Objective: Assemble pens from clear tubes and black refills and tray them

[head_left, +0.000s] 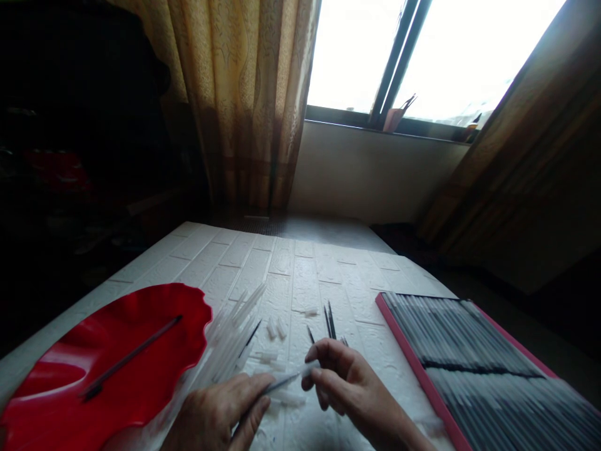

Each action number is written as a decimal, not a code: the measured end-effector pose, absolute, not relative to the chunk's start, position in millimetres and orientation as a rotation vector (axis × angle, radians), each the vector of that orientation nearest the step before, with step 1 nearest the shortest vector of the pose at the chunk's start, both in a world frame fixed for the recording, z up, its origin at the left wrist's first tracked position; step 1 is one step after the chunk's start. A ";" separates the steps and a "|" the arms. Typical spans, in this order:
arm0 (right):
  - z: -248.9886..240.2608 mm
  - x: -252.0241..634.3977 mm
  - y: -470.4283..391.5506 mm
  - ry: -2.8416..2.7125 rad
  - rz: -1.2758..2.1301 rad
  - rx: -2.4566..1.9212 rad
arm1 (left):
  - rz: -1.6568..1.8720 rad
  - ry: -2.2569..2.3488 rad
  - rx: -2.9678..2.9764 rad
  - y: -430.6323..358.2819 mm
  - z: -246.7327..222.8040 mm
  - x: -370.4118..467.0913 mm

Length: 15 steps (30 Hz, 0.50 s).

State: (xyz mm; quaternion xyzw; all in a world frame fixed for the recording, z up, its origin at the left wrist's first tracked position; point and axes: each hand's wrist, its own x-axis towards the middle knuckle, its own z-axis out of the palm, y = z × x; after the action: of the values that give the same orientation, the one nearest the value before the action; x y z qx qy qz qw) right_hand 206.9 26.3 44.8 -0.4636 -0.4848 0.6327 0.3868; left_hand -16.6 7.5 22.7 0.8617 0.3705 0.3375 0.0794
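Observation:
My left hand (220,407) is closed round a slim, pen-like stick (284,380) that points up to the right. At its far end my right hand (352,382) pinches a small whitish cap (310,368) between thumb and forefinger. Cap and stick meet or nearly meet; blur hides whether one is inside the other. Beyond my hands lie several short translucent caps (277,329) and dark, pointed sticks (330,319). Long clear tubes (235,338) are heaped past my left hand.
A red scalloped dish (188,313) at left has one dark, capped stick (134,357) in it. At right, a pink-edged box (407,351) holds two rows of similar sticks. The white brick-patterned table (282,263) reaches toward a curtain (244,94) and window.

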 end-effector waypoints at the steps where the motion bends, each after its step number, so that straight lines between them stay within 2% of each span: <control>1: 43.5 206.3 25.9 -1.250 1.618 -1.173 | 1.023 1.099 2.588 7.8 23.2 -15.9; 9: 27.1 203.7 22.8 -1.414 1.569 -1.130 | 0.852 1.138 2.575 4.5 17.8 -20.6; 15: 29.0 216.5 24.5 -1.601 1.638 -1.151 | 0.876 1.092 2.575 6.5 20.1 -21.6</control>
State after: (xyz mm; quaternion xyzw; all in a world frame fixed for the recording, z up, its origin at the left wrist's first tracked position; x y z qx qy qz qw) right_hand 216.5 24.5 29.0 -0.4303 -0.5987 0.6125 0.2850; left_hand -21.6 6.5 20.1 0.8736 0.3707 0.2972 0.1053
